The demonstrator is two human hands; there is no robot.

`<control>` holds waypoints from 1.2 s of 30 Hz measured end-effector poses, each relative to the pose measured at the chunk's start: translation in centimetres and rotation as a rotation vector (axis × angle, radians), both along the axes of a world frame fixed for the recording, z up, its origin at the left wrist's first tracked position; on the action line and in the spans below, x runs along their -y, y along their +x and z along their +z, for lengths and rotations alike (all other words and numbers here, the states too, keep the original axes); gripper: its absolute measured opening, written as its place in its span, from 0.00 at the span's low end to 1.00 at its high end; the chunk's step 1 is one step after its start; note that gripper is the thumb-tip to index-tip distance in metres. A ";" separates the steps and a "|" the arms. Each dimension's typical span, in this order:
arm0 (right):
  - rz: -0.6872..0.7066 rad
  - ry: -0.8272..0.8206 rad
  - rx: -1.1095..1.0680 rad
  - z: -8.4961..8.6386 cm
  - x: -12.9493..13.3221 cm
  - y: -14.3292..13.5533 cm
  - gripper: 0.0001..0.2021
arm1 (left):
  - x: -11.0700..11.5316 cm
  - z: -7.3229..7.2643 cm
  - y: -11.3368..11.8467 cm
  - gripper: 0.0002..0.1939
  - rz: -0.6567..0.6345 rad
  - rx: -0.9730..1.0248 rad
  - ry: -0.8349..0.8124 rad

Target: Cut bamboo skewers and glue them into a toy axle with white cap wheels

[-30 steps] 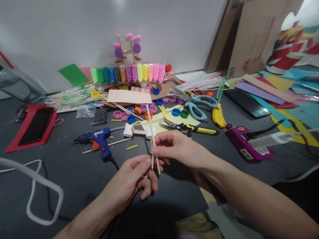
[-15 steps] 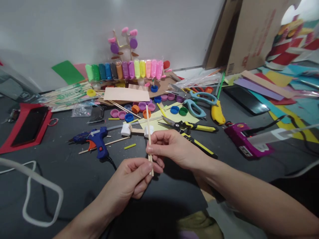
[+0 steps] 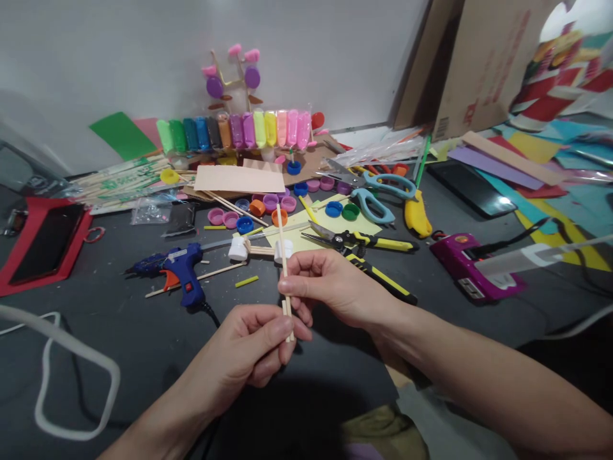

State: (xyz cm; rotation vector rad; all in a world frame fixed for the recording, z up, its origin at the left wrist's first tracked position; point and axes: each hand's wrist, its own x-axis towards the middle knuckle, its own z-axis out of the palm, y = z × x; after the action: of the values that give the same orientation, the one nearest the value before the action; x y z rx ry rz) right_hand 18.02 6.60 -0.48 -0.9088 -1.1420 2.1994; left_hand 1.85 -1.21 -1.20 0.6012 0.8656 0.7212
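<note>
The two sticks are now laid one along the other, and their near ends look almost level, so I judge that this alignment is mostly done. The long stick is pinched between the thumb and the fingers of the right hand, and its greater part rises beyond these fingertips, pointing away from the person. The short stick has its upper end just below the right thumb, and its lower part is pinched, together with the foot of the long one, by the thumb and fingers of the left hand. What seems left is the difference itself: the long stick is not yet of equal length, and I see no glue joining the two. Beyond the right fingertips lies a small frame, where pale sticks span between two white pieces; this part appears already assembled, although the long stick partly covers one piece. The glue gun lies farther out, to the left of both hands, and the pliers lie just beyond the right hand, neither of them held. Both held sticks look plain, pale, thin and straight, like bare wood without any paint.
</note>
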 end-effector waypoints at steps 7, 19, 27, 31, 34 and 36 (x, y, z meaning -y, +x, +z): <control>0.000 -0.042 -0.019 0.0 0.0 0.0 0.15 | -0.1 -0.1 0.1 0.14 0.002 -0.025 0.002; 0.186 0.111 0.046 0.3 -0.1 0.7 0.16 | 0.4 0.1 -0.1 0.15 0.031 -0.087 0.054; 0.173 0.106 0.074 0.8 -0.1 0.7 0.16 | 0.2 0.4 -0.2 0.16 -0.017 -0.097 0.059; 0.162 0.095 0.079 0.8 0.0 0.7 0.16 | 0.2 0.6 -0.2 0.19 -0.057 -0.134 0.075; 0.158 0.095 0.089 0.8 0.0 0.7 0.16 | 0.2 0.6 -0.2 0.19 -0.070 -0.146 0.070; 0.160 0.101 0.092 0.8 0.0 0.7 0.16 | 0.2 0.6 -0.2 0.19 -0.069 -0.155 0.072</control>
State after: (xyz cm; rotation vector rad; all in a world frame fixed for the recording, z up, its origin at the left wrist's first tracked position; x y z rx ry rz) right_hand 18.76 6.56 0.36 -0.9124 -1.4004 2.2210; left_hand 1.64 -1.45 -0.59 0.7549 0.9606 0.6514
